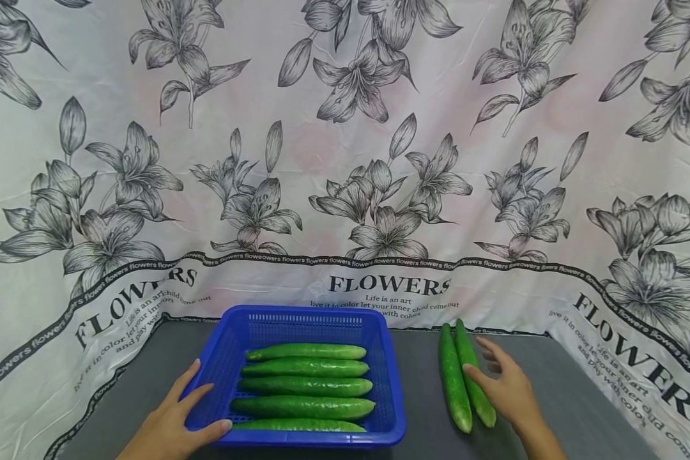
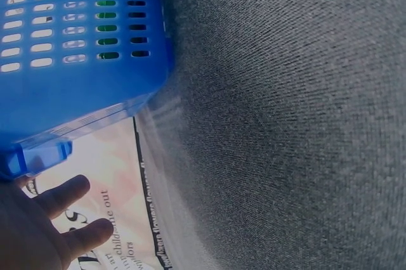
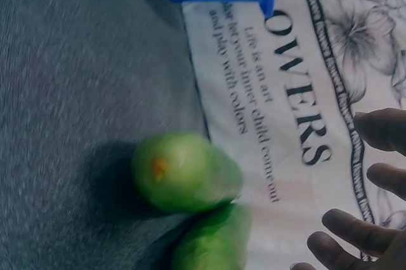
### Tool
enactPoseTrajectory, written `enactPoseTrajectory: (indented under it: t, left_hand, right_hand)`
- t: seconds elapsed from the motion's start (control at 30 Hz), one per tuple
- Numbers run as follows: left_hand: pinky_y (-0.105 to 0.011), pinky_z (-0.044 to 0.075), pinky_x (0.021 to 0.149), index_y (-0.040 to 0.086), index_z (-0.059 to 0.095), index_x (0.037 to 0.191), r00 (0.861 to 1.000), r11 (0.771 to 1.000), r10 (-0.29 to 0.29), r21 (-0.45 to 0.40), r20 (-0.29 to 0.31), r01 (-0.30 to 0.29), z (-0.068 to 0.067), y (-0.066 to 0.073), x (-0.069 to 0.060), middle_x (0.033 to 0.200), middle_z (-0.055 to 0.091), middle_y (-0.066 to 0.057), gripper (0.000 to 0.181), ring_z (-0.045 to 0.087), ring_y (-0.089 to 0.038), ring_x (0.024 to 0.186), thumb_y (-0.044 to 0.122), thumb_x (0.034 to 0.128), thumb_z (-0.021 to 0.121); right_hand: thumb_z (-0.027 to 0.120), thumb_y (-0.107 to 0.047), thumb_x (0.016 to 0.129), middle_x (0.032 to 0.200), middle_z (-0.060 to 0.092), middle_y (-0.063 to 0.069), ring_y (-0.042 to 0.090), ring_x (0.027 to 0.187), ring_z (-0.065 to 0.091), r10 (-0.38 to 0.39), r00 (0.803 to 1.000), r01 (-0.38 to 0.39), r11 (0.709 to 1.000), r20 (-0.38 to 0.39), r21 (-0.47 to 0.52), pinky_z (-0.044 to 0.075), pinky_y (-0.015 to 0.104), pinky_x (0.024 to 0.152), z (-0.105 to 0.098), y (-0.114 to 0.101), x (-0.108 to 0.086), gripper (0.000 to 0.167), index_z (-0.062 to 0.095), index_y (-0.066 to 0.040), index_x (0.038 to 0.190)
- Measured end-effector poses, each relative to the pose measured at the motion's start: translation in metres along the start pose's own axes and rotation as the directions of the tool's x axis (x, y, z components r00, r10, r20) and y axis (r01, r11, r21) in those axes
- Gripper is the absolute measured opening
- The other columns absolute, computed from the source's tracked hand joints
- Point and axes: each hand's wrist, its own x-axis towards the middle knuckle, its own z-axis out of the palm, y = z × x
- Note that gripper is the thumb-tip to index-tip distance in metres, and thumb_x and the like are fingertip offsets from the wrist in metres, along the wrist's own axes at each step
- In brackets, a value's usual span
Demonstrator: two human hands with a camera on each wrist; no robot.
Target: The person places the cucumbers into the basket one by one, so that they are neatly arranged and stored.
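Note:
A blue plastic basket stands on the grey tabletop with several green cucumbers lying crosswise inside, one above another. At its left rim is my left hand, fingers spread and thumb on the near left corner. The left wrist view shows the basket's slotted wall and straight fingers by the rim. Two more cucumbers lie lengthwise to the right of the basket, a left one and a right one. Just right of them hovers my right hand, fingers extended, holding nothing; the right wrist view shows their blunt ends.
A white cloth printed with grey lilies and the word FLOWERS hangs behind and along both sides of the tabletop. Its lower border meets the table's back just behind the basket and the two loose cucumbers.

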Motion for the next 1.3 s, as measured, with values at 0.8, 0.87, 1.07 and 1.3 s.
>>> enactPoseTrajectory:
  t: [0.8, 0.87, 1.07, 1.3]
  left_hand:
    - [-0.069, 0.042, 0.076, 0.0, 0.049, 0.14, 0.999, 1.0, -0.009, -0.026, 0.042, 0.01, -0.001, -0.002, 0.003, 0.156, 0.005, -0.022, 0.075, 0.038, -0.061, 0.118, 0.052, 0.0873, 0.065]
    - [-0.069, 0.042, 0.076, 0.0, 0.049, 0.14, 0.999, 1.0, -0.007, -0.026, 0.042, 0.008, -0.001, -0.002, 0.003, 0.156, 0.005, -0.022, 0.075, 0.038, -0.061, 0.118, 0.052, 0.0876, 0.064]
    - [-0.069, 0.042, 0.076, 0.001, 0.048, 0.14, 0.999, 1.0, -0.008, -0.022, 0.042, 0.009, -0.001, -0.002, 0.004, 0.156, 0.004, -0.022, 0.076, 0.036, -0.061, 0.12, 0.054, 0.088, 0.063]
    - [-0.069, 0.042, 0.075, -0.001, 0.048, 0.139, 0.999, 1.0, -0.01, -0.018, 0.047, 0.011, 0.0, -0.004, 0.004, 0.156, 0.004, -0.023, 0.076, 0.038, -0.061, 0.119, 0.053, 0.088, 0.063]
  right_hand:
    - [0.068, -0.04, 0.09, 0.121, 0.054, 0.036, 0.053, 0.106, 0.052, 0.147, 0.979, -0.136, 0.987, 0.142, -0.085, 0.043, 0.061, 0.083, 0.02, 0.051, 0.029, 0.077, 0.035, 0.003, 0.144]
    - [0.068, -0.037, 0.089, 0.118, 0.056, 0.035, 0.052, 0.104, 0.054, 0.138, 0.98, -0.126, 0.988, 0.144, -0.089, 0.044, 0.059, 0.081, 0.021, 0.051, 0.031, 0.074, 0.037, 0.004, 0.143]
    - [0.07, -0.026, 0.089, 0.114, 0.057, 0.036, 0.051, 0.101, 0.055, 0.163, 0.974, -0.145, 0.982, 0.154, -0.121, 0.047, 0.056, 0.078, 0.021, 0.047, 0.035, 0.067, 0.04, 0.005, 0.141]
    - [0.072, -0.014, 0.085, 0.115, 0.055, 0.039, 0.05, 0.098, 0.057, 0.21, 0.966, -0.202, 0.977, 0.15, -0.064, 0.05, 0.051, 0.073, 0.015, 0.046, 0.031, 0.065, 0.042, 0.009, 0.138]
